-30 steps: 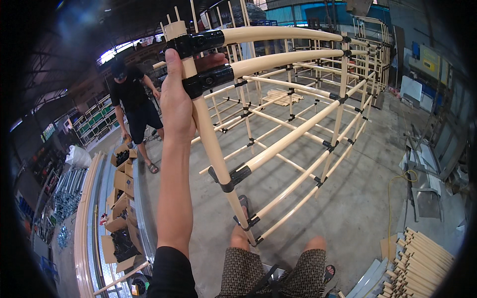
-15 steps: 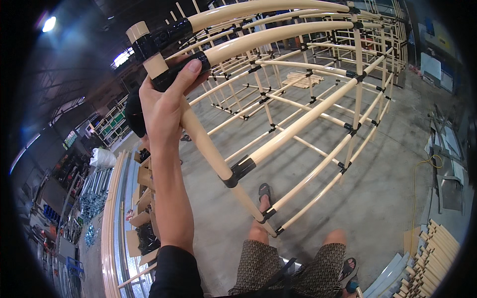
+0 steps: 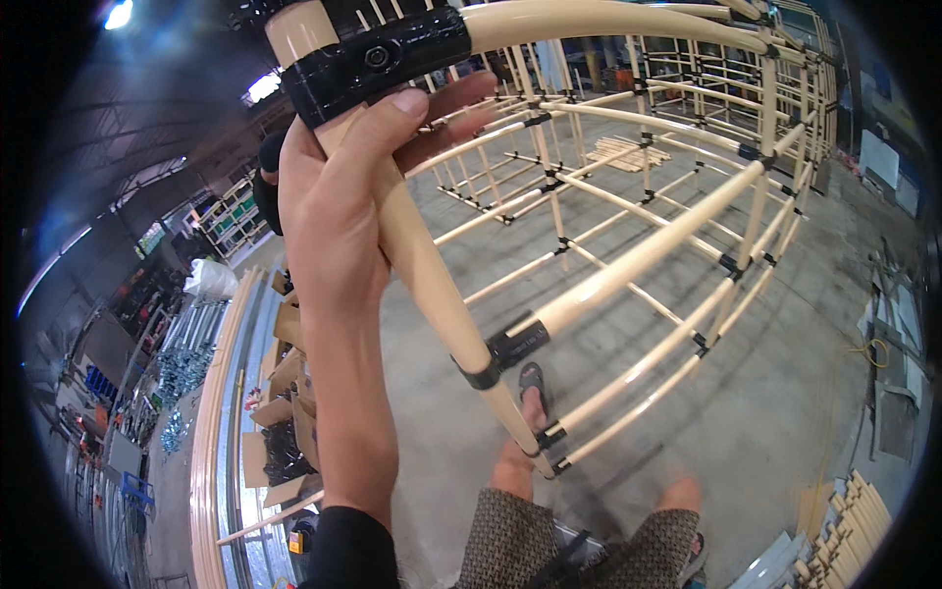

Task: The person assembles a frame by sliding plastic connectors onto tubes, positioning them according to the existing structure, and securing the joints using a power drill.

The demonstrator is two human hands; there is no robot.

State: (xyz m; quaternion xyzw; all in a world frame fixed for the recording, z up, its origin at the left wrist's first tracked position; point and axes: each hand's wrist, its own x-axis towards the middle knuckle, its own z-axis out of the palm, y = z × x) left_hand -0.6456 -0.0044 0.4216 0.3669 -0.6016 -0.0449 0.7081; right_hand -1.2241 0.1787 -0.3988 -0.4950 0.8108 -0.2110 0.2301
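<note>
My left hand (image 3: 343, 191) is raised around a cream-coloured upright pipe (image 3: 417, 245), just under a black pipe joint (image 3: 378, 61) with a hex nut on its side. The thumb lies across the front of the pipe; the fingers stretch out behind it, slightly blurred and not curled closed. From this joint a cream crossbar (image 3: 608, 25) runs off to the right. Lower on the same pipe, a second black joint (image 3: 500, 351) holds another crossbar (image 3: 648, 260). My right hand is out of the picture.
The jointed pipe frame (image 3: 648, 196) spreads far to the right. Open cardboard boxes (image 3: 287, 452) with black parts stand at left, beside long pipes (image 3: 218, 412) and metal tubes (image 3: 191, 344). Cut cream pipes (image 3: 849, 535) lie at lower right. A dark shape (image 3: 267, 187) shows behind my wrist.
My left thumb and fingers have come off the black joint and now sit just below it on the pipe. The frame's top corner appears closer and higher in view.
</note>
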